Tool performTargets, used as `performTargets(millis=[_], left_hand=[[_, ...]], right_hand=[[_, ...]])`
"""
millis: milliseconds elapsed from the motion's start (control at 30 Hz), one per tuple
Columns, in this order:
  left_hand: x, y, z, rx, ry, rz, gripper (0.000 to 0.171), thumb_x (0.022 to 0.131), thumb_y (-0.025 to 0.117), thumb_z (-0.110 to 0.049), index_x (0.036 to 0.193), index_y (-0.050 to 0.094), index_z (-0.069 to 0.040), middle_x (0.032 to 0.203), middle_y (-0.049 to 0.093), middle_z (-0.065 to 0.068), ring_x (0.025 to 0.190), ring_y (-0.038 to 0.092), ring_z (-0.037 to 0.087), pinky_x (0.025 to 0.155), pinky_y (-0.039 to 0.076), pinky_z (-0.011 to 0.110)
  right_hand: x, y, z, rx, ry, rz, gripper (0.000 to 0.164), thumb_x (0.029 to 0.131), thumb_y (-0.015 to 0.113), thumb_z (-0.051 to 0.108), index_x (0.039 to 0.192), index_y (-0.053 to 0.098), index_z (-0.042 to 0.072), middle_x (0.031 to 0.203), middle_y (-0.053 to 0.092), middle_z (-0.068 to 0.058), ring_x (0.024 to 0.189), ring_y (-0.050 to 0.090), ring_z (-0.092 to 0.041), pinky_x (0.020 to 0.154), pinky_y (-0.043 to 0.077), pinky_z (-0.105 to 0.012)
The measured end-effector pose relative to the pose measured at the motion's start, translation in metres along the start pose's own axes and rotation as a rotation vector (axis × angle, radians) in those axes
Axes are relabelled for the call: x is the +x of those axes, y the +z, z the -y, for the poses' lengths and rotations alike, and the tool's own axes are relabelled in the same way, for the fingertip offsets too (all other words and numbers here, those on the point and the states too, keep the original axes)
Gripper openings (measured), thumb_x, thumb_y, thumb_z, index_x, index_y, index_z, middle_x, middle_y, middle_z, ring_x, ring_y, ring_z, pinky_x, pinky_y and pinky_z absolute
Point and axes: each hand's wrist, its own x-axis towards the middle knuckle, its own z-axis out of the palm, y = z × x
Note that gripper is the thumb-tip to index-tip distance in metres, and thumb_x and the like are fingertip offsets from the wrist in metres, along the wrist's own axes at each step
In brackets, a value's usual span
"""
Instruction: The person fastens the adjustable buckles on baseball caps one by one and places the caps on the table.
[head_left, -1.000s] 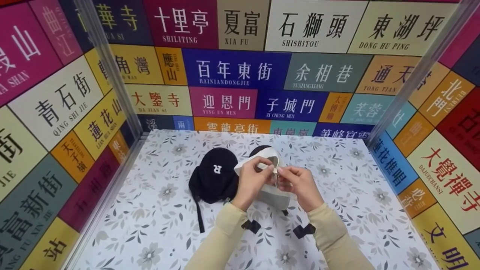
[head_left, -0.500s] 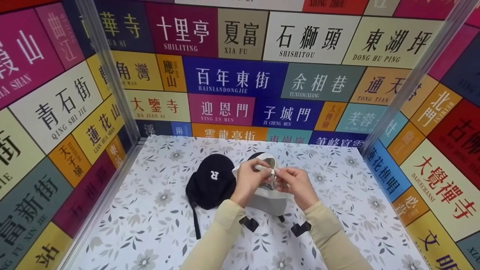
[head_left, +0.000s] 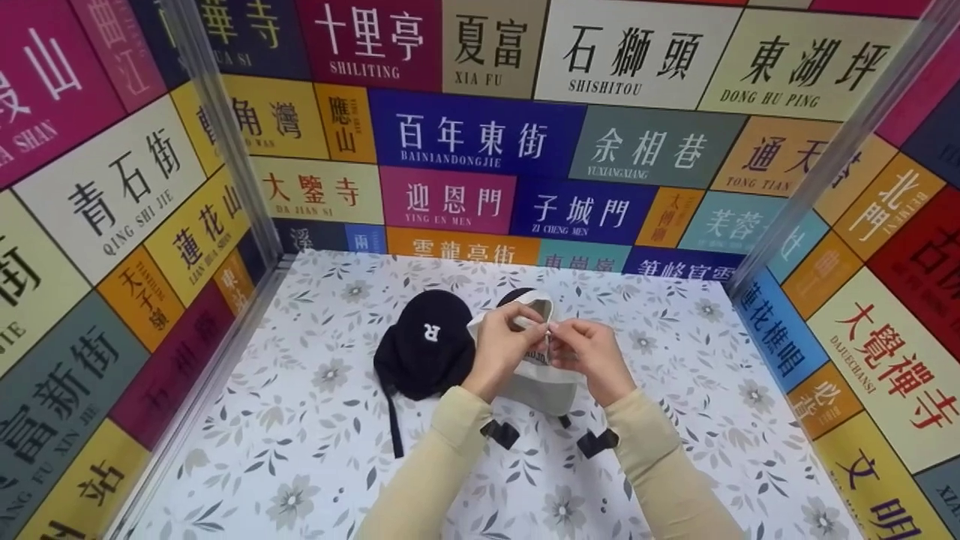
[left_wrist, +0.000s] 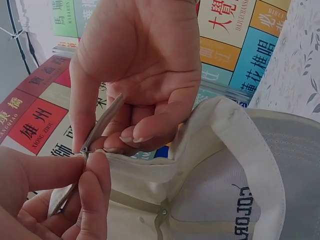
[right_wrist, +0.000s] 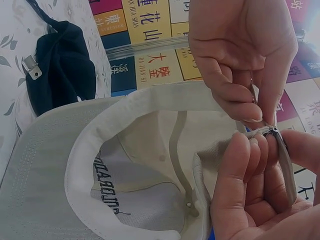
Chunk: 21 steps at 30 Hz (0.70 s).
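Observation:
A light grey and cream baseball cap (head_left: pixel 544 397) is between my hands, its inside and a dark-lettered panel turned toward the wrist cameras. My left hand (head_left: pixel 496 352) pinches its strap (left_wrist: pixel 105 120) at the back, thumb and fingertips close to a small metal clasp (right_wrist: pixel 272 130). From the other side my right hand (head_left: pixel 598 358) pinches the strap at the same spot, and the fingertips of both hands almost meet. Fingers hide part of the clasp, so I cannot tell whether it is fastened.
A black cap (head_left: pixel 427 341) with a white letter R lies just left of the hands, its strap (head_left: pixel 395 427) trailing forward. Something dark and rounded (head_left: pixel 517 295) shows behind the light cap. Walls printed with signs (head_left: pixel 476 139) enclose the flower-patterned table (head_left: pixel 300 442) at the back and sides.
The head view tilts down and then back up. Both hands stay at the strap with small fingertip shifts; the lettering inside the light cap shows more than a second ago.

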Motion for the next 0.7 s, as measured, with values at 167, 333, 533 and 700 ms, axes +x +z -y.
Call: performTargets(millis=[167,333,533,700], left_hand=[[-0.001,-0.003,-0.002,-0.022,-0.019,0.001,0.006,0.078,0.070,-0.011,0.083,0.067,-0.007,0.068,0.063,0.013,0.058,0.063,0.029,0.058,0.052,0.044],[-0.005,-0.009,-0.001,-0.103,-0.040,-0.010,0.007,0.080,0.067,-0.006,0.086,0.066,-0.002,0.069,0.062,0.019,0.059,0.064,0.032,0.058,0.052,0.043],[-0.009,-0.009,0.001,-0.174,-0.048,-0.017,0.012,0.076,0.069,-0.001,0.087,0.065,0.002,0.069,0.062,0.021,0.061,0.065,0.032,0.059,0.052,0.041],[-0.010,-0.007,-0.001,-0.190,-0.065,0.000,0.013,0.075,0.069,0.001,0.087,0.065,0.002,0.071,0.062,0.023,0.064,0.064,0.035,0.061,0.052,0.041]], right_hand=[[-0.002,0.000,-0.001,0.001,0.000,-0.007,0.039,0.078,0.070,0.032,0.087,0.062,-0.006,0.077,0.061,-0.017,0.065,0.060,-0.024,0.063,0.052,-0.041],[-0.004,0.001,-0.004,-0.008,0.006,-0.011,0.040,0.078,0.070,0.032,0.087,0.062,-0.006,0.080,0.060,-0.019,0.068,0.062,-0.027,0.065,0.052,-0.042],[-0.007,-0.001,-0.004,0.007,-0.007,-0.005,0.041,0.078,0.070,0.032,0.090,0.062,-0.007,0.079,0.061,-0.019,0.068,0.062,-0.028,0.065,0.052,-0.042],[-0.010,-0.001,-0.004,0.030,-0.018,0.001,0.040,0.079,0.070,0.030,0.091,0.061,-0.007,0.077,0.061,-0.018,0.066,0.062,-0.026,0.064,0.052,-0.043]])
